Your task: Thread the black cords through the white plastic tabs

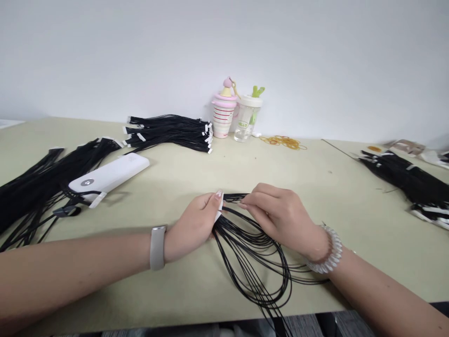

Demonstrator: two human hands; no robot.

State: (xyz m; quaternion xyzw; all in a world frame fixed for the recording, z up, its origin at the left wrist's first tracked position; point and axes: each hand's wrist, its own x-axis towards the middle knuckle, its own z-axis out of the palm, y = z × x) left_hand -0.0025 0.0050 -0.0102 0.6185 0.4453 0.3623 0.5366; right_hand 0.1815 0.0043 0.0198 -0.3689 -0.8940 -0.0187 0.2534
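My left hand (199, 217) is closed on the white connector ends of a bundle of thin black cables (252, 248), with the thumb pressed on top. The cables fan out to the right in loose loops, and some hang over the table's front edge. Fingers bent and tips together, my right hand (282, 210) pinches some of the black strands just right of the connectors. Its palm side is turned away, so exactly how many strands it grips is hidden.
Black cable bundles with white ends lie at the back (171, 133), left (52, 178) and right (410, 180). A white power bank (112, 175) with a cord lies at left. A pink-lidded cup (223, 114), a clear cup (246, 121) and rubber bands (284, 142) are by the wall.
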